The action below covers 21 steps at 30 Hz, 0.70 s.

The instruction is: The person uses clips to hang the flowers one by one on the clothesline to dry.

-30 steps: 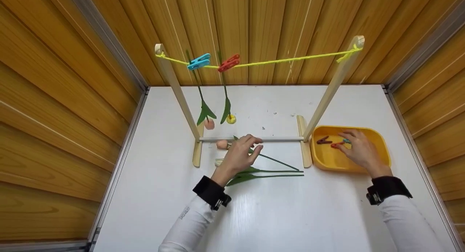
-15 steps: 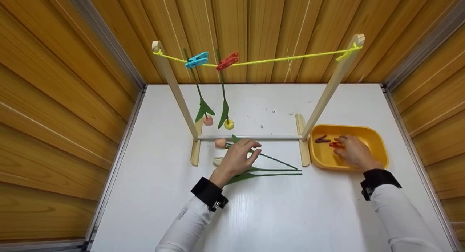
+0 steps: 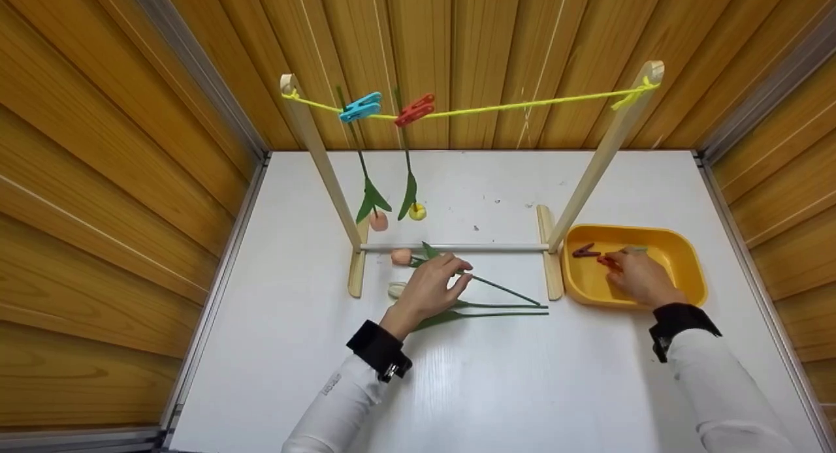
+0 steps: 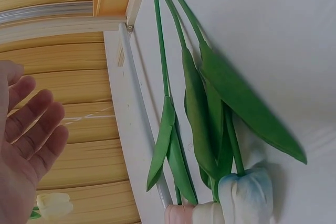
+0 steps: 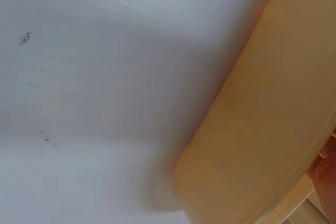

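Observation:
My right hand reaches into a yellow plastic basin and pinches a red clothespin between thumb and fingers. Beside it in the basin lies a dark maroon clothespin; a light blue-green one shows partly behind the hand. My left hand hovers with loosely bent fingers over artificial tulips on the table, holding nothing. These are a peach tulip, a white tulip and a bluish-white tulip, stems pointing right. In the right wrist view the basin's wall hides most of the hand.
A wooden frame with a right post and a left post carries a yellow cord. A blue clothespin and a red clothespin hold a pink tulip and a yellow tulip upside down.
My right hand has moved slightly left within the basin and closed its fingers on the red clothespin. The left hand stays over the tulips.

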Available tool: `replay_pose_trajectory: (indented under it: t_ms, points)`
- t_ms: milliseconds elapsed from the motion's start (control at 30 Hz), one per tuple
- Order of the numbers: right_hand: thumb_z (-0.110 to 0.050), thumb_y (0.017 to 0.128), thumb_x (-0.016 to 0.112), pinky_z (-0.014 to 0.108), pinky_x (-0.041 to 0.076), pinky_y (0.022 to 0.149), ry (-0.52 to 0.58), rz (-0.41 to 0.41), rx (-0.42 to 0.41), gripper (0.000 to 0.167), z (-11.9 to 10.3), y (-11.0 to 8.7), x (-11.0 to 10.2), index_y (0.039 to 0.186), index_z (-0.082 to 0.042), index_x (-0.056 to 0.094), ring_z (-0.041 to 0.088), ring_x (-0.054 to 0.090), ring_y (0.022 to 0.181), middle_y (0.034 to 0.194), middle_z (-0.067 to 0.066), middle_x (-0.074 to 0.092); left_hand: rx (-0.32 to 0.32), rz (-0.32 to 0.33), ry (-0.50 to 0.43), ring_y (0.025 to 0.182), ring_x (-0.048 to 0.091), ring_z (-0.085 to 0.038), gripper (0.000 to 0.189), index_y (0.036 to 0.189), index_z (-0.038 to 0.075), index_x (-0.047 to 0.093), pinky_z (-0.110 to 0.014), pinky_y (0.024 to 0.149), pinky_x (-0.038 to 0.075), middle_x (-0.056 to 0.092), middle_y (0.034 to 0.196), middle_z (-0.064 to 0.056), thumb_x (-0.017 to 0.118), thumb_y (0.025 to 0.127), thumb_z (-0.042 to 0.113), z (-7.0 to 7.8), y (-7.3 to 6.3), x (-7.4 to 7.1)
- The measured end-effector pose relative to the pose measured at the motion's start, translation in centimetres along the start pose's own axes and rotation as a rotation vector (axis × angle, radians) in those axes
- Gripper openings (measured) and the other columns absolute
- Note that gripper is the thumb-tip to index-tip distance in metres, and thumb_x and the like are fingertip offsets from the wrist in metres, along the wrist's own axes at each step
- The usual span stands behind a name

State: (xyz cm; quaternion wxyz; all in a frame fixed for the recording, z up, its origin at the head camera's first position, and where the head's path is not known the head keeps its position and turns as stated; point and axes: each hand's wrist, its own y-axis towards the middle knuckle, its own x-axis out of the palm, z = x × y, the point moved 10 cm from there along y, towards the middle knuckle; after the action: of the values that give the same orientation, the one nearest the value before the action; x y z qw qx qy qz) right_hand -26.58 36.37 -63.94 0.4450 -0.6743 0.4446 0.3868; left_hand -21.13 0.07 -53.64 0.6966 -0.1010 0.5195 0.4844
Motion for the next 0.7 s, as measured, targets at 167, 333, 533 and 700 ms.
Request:
replay_pose_trajectory:
  t_ms: [167,333,533,700]
  points:
    - [-0.016,0.094,0.062,0.061,0.048,0.093,0.012,0.007,0.006,0.047,0.3,0.0,-0.1,0.131,0.011,0.054,0.042,0.057,0.098,0.12,0.034,0.055,-0.008,-0.018,-0.003,0.089,0.068,-0.013,0.021,0.108,0.012,0.07,-0.028,0.078,0.054,0.07,0.097,0.0,0.059,0.1,0.028,-0.1,0.0,0.3]
    - [-0.018,0.095,0.061,0.066,0.038,0.105,0.022,-0.014,0.034,0.051,1.1,0.0,0.1,0.135,0.011,0.05,0.052,0.05,0.118,0.132,0.039,0.049,-0.033,-0.053,-0.004,0.09,0.068,-0.013,0.023,0.109,0.012,0.07,-0.027,0.079,0.054,0.071,0.097,-0.001,0.058,0.1,0.03,-0.2,0.0,0.8]
    - [-0.021,0.097,0.06,0.066,0.031,0.11,0.062,-0.037,0.075,0.056,1.9,0.1,0.5,0.137,0.015,0.046,0.056,0.043,0.127,0.138,0.042,0.043,-0.034,-0.055,0.01,0.089,0.068,-0.012,0.022,0.108,0.015,0.07,-0.025,0.078,0.055,0.071,0.098,0.0,0.058,0.1,0.031,-0.1,-0.1,1.0]
    - [-0.024,0.095,0.066,0.064,0.035,0.108,0.082,-0.014,0.114,0.06,2.3,0.1,0.4,0.134,0.018,0.047,0.054,0.048,0.119,0.133,0.042,0.045,-0.015,-0.036,0.009,0.088,0.069,-0.014,0.019,0.106,0.016,0.07,-0.025,0.078,0.054,0.071,0.097,0.002,0.059,0.1,0.03,0.0,-0.2,1.0]
